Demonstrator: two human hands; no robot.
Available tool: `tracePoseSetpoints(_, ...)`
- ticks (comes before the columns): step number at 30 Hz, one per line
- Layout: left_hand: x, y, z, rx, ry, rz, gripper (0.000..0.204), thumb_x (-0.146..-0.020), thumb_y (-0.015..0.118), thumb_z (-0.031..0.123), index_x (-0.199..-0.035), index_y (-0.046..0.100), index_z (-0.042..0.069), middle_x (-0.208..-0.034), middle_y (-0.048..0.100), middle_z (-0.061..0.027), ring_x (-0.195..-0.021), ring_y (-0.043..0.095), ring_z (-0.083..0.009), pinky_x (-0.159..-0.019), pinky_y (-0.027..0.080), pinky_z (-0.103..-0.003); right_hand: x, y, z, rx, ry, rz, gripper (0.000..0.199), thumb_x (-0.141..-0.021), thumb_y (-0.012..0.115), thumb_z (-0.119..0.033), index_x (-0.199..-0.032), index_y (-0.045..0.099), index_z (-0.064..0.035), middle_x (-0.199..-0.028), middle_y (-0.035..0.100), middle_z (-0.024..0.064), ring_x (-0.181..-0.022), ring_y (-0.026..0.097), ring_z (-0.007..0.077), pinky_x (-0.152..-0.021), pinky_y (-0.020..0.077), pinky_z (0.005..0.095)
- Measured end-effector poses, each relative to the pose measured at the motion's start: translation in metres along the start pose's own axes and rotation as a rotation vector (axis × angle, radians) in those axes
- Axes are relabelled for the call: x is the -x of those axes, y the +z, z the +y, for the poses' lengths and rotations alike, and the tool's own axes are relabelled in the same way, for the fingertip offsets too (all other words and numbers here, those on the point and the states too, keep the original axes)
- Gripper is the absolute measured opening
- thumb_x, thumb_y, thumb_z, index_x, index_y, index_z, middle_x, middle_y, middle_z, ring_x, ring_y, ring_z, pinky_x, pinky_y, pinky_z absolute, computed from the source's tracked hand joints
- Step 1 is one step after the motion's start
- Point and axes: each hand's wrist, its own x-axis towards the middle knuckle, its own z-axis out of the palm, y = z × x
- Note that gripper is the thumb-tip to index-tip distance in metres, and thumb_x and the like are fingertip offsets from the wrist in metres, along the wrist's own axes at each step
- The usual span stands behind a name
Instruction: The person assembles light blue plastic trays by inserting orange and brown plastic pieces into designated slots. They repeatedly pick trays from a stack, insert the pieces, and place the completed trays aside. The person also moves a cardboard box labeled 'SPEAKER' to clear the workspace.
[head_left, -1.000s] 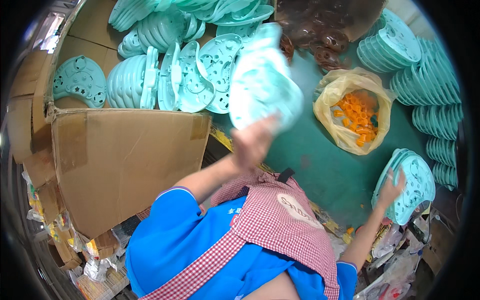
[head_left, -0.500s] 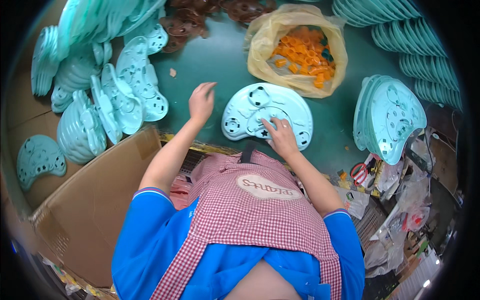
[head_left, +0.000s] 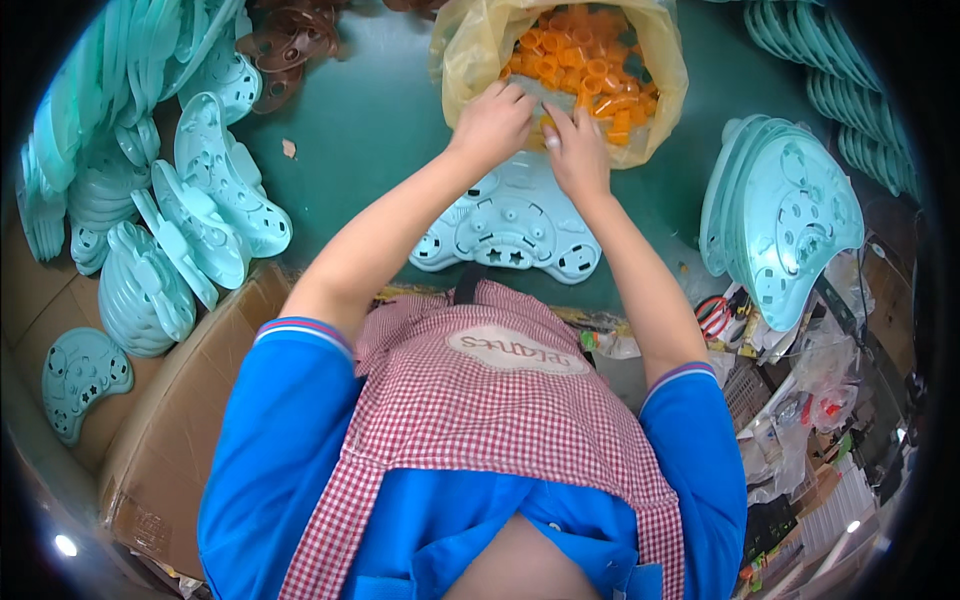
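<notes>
My left hand (head_left: 493, 124), fingers curled together, is at the near rim of a yellowish plastic bag (head_left: 456, 52); what it grips, if anything, is hidden. Close beside it, my right hand (head_left: 578, 152) pinches a small orange plastic piece (head_left: 547, 121), mostly covered by the fingers. Loose orange plastic pieces (head_left: 575, 62) fill the opened bag. Below both hands a light-blue moulded plastic panel (head_left: 512, 218) lies flat on the green table, its curved notch toward me. Its far part is partly hidden by my hands and forearms.
Stacked panels (head_left: 785, 215) stand at the right, with more rows (head_left: 800, 35) behind. Other blue panels (head_left: 215, 170) crowd the left, next to a cardboard box (head_left: 200, 370). Brown plastic parts (head_left: 285, 50) lie at the back. Red-handled scissors (head_left: 712, 316) rest at the right edge.
Both hands have moved to the bag, the right one leaving the panel's surface. The panel now lies turned, with its notch facing me. My view has shifted slightly.
</notes>
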Motion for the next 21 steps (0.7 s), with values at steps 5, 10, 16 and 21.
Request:
tracePoseSetpoints(5,0.14,-0.03,0.012,0.268,-0.054,-0.23,0.034,-0.077,0.071,0.019,-0.11,0.066,0.013,-0.082,0.059,-0.0048,-0.077,0.061,-0.0255,-0.066,0.052,-0.036,0.117,0.003,-0.001,-0.082,-0.057,-0.241,0.022,-0.087,0.063,-0.022,-0.102,0.061,-0.0073,-0.095,0.063,0.0112,-0.09,0.06,0.0311,-0.076,0.0492,0.0409)
tracePoseSetpoints(10,0.167,-0.028,0.021,0.1,0.057,-0.298,0.038,-0.082,0.065,0.02,-0.12,0.062,0.015,-0.075,0.055,-0.0024,-0.074,0.061,-0.0207,-0.059,0.051,-0.033,0.137,0.013,-0.002,-0.023,-0.078,-0.22,0.027,-0.085,0.066,-0.029,-0.098,0.058,-0.0072,-0.088,0.065,0.0131,-0.082,0.063,0.0305,-0.068,0.0509,0.0398)
tracePoseSetpoints(16,0.151,-0.036,0.016,0.044,0.038,-0.38,0.021,-0.077,0.07,0.023,-0.094,0.066,0.011,-0.082,0.057,-0.0039,-0.078,0.06,-0.0225,-0.065,0.051,-0.035,0.124,0.022,0.001,0.047,0.006,-0.301,0.036,-0.085,0.065,-0.04,-0.089,0.051,-0.0074,-0.065,0.063,0.0148,-0.062,0.064,0.0352,-0.058,0.0531,0.0425)
tracePoseSetpoints(21,0.147,-0.032,0.016,0.351,-0.149,-0.378,0.023,-0.071,0.076,0.027,-0.079,0.065,0.008,-0.079,0.058,-0.0067,-0.078,0.061,-0.0276,-0.067,0.05,-0.038,0.019,-0.017,0.047,-0.01,-0.153,0.066,0.015,-0.085,0.062,-0.019,-0.096,0.063,-0.0084,-0.074,0.065,0.0124,-0.072,0.064,0.0349,-0.067,0.0515,0.0429)
